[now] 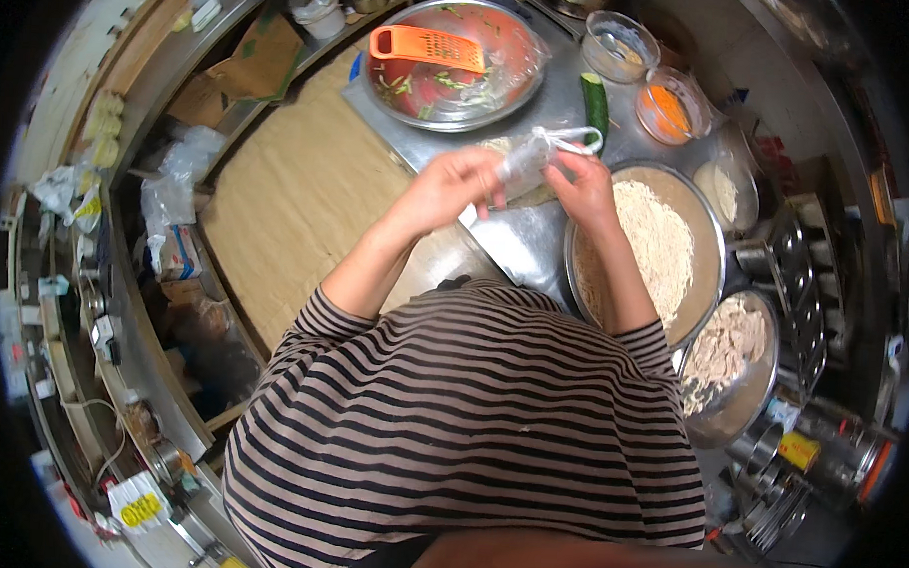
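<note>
A clear plastic bag with a twisted white top is up between my hands, over the steel table. My right hand pinches it near the white loop at its neck. The fingers of my left hand are bent against the bag's left side, partly blurred. Just beyond my right hand lies a cut cucumber. A steel bowl of pale shreds stands under my right forearm. Farther off, an orange grater rests across a large steel bowl with green shreds inside.
At the right stand a bowl of pale, meat-like pieces, a container of orange shreds and a glass bowl. A brown sheet-covered surface spreads to the left. Cardboard and plastic bags line its far left side.
</note>
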`<state>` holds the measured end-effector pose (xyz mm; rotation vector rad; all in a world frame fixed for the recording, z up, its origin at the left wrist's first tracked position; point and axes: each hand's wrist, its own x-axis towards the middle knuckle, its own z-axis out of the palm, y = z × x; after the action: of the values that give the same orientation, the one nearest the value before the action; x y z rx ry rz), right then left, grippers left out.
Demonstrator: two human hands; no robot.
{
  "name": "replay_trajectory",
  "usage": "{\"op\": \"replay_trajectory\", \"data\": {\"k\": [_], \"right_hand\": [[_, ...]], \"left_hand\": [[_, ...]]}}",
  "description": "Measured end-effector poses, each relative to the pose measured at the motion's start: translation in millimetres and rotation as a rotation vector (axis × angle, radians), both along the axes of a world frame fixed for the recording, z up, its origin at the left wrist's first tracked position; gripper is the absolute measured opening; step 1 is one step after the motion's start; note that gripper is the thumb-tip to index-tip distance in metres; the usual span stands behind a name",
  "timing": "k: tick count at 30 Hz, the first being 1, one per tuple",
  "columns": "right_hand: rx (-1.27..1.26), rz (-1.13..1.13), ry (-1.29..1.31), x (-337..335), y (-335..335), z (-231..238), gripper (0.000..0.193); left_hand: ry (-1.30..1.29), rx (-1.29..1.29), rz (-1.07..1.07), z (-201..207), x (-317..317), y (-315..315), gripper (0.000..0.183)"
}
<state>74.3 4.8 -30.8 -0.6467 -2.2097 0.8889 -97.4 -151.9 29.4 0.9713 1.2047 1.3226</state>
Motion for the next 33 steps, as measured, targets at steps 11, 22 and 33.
{"op": "replay_trajectory", "data": {"k": [11,22,33], "right_hand": [[-0.532,0.17,0.081,8.4,-7.3,21.0,0.017],[-0.084,0.466,0.035,48.5,9.7,58.9,0.007],[-0.019,0.127,-0.452,11.4,-17.0,45.8,0.055]], "left_hand": [[0.629,0.331,0.103,-44.2,-18.3,57.6,0.028],[-0.144,0.054,0.873,-35.6,-39.9,49.2,0.006],[0.411,0.029,0.672,-44.4,15.5,39.6,0.046]]}}
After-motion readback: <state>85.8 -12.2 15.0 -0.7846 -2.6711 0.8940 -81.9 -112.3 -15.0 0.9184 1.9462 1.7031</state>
